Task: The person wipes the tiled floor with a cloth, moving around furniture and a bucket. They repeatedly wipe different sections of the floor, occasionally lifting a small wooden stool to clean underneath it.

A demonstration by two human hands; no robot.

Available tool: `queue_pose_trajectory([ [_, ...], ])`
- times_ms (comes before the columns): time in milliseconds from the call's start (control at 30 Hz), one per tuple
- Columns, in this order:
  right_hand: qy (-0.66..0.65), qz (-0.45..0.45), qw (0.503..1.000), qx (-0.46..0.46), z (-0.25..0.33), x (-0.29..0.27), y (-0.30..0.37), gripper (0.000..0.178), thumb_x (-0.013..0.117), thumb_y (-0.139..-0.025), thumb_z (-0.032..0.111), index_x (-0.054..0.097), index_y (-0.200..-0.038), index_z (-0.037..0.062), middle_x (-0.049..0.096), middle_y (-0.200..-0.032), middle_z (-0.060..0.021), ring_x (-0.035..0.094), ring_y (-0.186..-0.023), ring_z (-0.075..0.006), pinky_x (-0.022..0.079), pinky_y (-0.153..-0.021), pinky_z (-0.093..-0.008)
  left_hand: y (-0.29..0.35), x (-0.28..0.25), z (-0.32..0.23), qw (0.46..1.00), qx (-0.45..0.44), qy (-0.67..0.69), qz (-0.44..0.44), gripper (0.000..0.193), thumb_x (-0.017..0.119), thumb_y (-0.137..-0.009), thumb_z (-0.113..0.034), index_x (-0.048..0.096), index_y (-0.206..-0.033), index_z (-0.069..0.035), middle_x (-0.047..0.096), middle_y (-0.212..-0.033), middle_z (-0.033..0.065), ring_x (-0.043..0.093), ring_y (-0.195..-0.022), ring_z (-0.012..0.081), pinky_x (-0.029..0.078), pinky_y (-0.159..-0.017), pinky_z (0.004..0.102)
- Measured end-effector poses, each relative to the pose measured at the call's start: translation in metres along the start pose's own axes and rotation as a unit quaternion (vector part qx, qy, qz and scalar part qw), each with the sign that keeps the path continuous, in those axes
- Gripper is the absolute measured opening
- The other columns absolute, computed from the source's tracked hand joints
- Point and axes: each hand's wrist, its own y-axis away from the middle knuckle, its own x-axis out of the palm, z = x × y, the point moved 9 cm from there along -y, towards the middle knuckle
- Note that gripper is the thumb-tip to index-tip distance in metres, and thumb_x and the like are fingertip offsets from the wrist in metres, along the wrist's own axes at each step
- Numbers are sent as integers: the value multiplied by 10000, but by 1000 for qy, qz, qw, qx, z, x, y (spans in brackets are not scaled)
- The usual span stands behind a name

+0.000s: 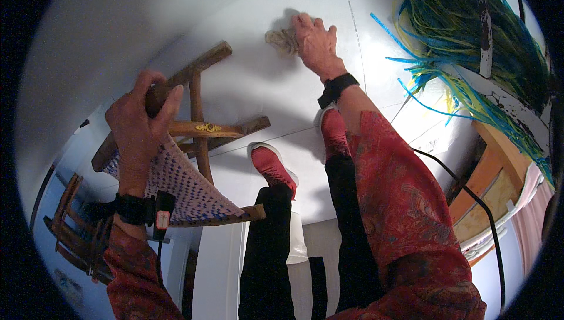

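My left hand (pixel 138 114) is wrapped round a wooden bar of a small stool (pixel 198 126). The stool is tipped on its side. Its seat (pixel 191 188) is woven in white and blue, and a gold-coloured ornament sits on one brown rail. Stretched out ahead, my right hand (pixel 317 44) is closed at the edge of a crumpled beige-brown rag (pixel 282 41), low over the pale floor. The fingertips are partly hidden. Both wrists wear black straps.
Blue, green and yellow plastic strips (pixel 464 32) hang over a worn white frame (pixel 499 94) at right. A black cable (pixel 470 191) runs beside my right arm. My red shoes (pixel 273 164) stand on the tiles. Another wooden chair (pixel 73 226) is at left.
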Motion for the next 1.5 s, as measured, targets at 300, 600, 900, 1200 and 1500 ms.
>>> queue_pose_trajectory([
  [300, -6, 22, 1000, 15, -3, 2, 3, 312, 567, -834, 135, 514, -1142, 128, 487, -1093, -12, 529, -1009, -235, 389, -832, -511, -1, 0, -1, 1000, -4, 0, 7, 213, 658, -834, -325, 555, -891, -147, 578, -592, 46, 584, -503, 213, 425, -512, 317],
  [600, 15, 8, 1000, -7, -1, 1, -1, 275, 529, -850, 135, 522, -1125, 122, 486, -1097, -13, 526, -996, -237, 397, -818, -514, -1, -3, -4, 1000, 23, 3, -17, 209, 659, -838, -324, 555, -886, -148, 572, -593, 39, 598, -514, 200, 430, -506, 311],
  [900, 32, 35, 999, -20, 0, 2, -1, 406, 531, -849, 130, 459, -1248, 121, 474, -1195, -27, 545, -998, -264, 429, -750, -524, -2, -4, -5, 999, 21, 1, -24, 222, 659, -835, -337, 557, -889, -148, 590, -593, 51, 604, -515, 219, 436, -512, 315],
  [1200, 17, 3, 1000, -20, 0, -4, -5, 341, 591, -802, 123, 534, -1138, 115, 468, -1111, -7, 510, -1029, -230, 386, -831, -510, -2, 0, -2, 1000, -9, 7, 17, 217, 656, -831, -327, 556, -882, -141, 596, -599, 55, 613, -534, 242, 437, -529, 337],
  [1500, 30, -26, 994, -101, 36, -8, 28, 440, 638, -749, 144, 521, -1172, 121, 476, -1154, -57, 502, -1029, -252, 394, -798, -484, 0, -2, -5, 999, 30, -2, -17, 202, 656, -830, -316, 562, -890, -147, 598, -616, 46, 609, -533, 232, 435, -531, 331],
])
